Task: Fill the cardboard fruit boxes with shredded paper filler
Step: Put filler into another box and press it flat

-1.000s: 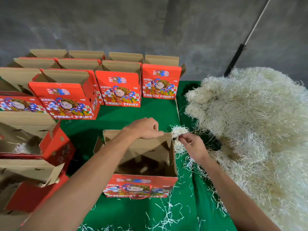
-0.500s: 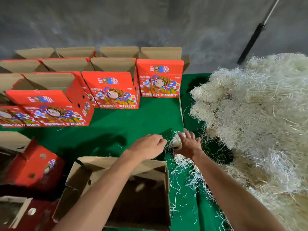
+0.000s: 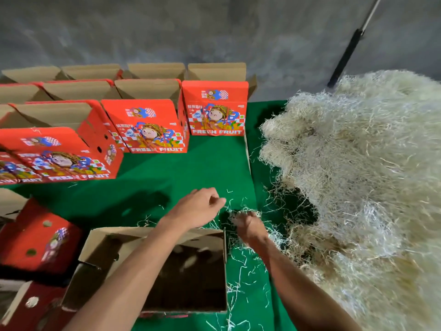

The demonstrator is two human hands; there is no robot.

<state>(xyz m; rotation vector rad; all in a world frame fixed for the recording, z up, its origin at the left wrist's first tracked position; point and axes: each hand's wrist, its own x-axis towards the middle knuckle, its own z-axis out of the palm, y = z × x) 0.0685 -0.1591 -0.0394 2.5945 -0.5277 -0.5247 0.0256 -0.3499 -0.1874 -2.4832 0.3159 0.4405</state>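
R hand now grabs filler, box nearer

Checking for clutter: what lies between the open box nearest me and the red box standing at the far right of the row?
In the head view, only green cloth with stray paper shreds and the left hand.

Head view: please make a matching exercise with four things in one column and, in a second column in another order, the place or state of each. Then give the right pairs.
Things:
1. open box
2. paper pile
3. right hand
4. left hand

Places or states:
A. heaped at the right, on the green cloth
B. grips a tuft of shreds
C. nearest the camera, flaps up, no filler visible inside
D. above the box's far edge, fingers loosely curled

Pairs: 1-C, 2-A, 3-B, 4-D
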